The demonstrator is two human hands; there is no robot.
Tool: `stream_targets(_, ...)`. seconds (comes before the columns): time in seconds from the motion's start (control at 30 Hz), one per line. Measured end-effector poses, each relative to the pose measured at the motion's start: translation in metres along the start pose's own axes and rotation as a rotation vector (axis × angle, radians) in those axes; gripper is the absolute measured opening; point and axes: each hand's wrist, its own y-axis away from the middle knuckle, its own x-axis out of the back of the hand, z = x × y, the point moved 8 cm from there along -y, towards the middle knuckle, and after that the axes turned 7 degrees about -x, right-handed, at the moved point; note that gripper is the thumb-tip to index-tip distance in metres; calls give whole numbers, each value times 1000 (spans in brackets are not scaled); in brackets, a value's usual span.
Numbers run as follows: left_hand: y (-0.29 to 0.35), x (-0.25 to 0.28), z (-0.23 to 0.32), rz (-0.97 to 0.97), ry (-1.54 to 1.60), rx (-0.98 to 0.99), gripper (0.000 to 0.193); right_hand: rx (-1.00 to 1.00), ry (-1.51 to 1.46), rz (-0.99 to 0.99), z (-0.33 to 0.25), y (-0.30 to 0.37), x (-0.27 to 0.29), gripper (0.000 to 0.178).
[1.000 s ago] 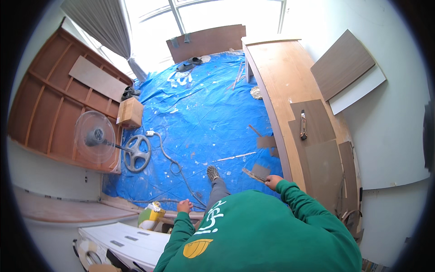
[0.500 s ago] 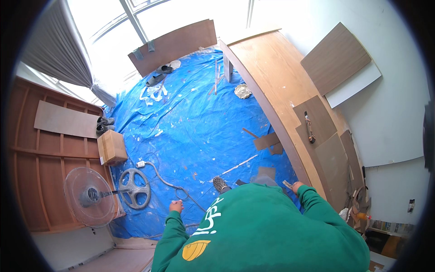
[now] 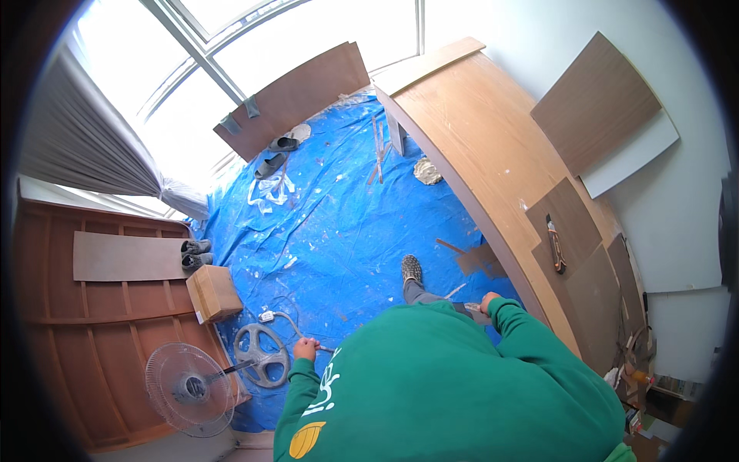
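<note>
My left hand [image 3: 306, 349] hangs beside my body over the blue tarp [image 3: 339, 223], its fingers curled in with nothing seen in them. Behind it on the floor lies a grey cable with a white socket block [image 3: 267, 316]. My right hand [image 3: 488, 300] is closed, near the edge of the long wooden panel bench [image 3: 462, 108]. A small pale, flat thing shows by its fingers, mostly hidden; its kind I cannot make out. On the bench, out of reach of both hands, lies an orange-and-black utility knife [image 3: 555, 245] on a brown board.
To the left stand a fan [image 3: 190, 389] on a round base, a cardboard box [image 3: 213, 294] and dark shoes. Sandals [image 3: 269, 166] lie near a brown board [image 3: 292, 100] by the window. Board offcuts [image 3: 481, 260] lie beside the bench. Panels [image 3: 596, 108] lean on the right wall.
One foot has stepped forward on the tarp, and the surroundings have shifted rightward and slightly downward in view. The pale thing at my right hand shows less than before.
</note>
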Motion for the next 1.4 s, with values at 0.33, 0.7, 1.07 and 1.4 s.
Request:
stream_targets(0.33, -21, 13, -13, 23, -166, 302, 48, -104, -223, -253, -117, -68, 144, 36)
stream_targets(0.7, -219, -22, 40, -355, -628, 15, 54, -130, -417, -95, -149, -126, 167, 52)
stream_targets(1.07, -503, 29, 250, -388, -166, 58, 35, -420, -822, -31, -192, -50, 211, 23)
stream_targets(1.4, -595, 25, 285, -510, -309, -42, 33, -475, -786, -30, -263, -73, 246, 24)
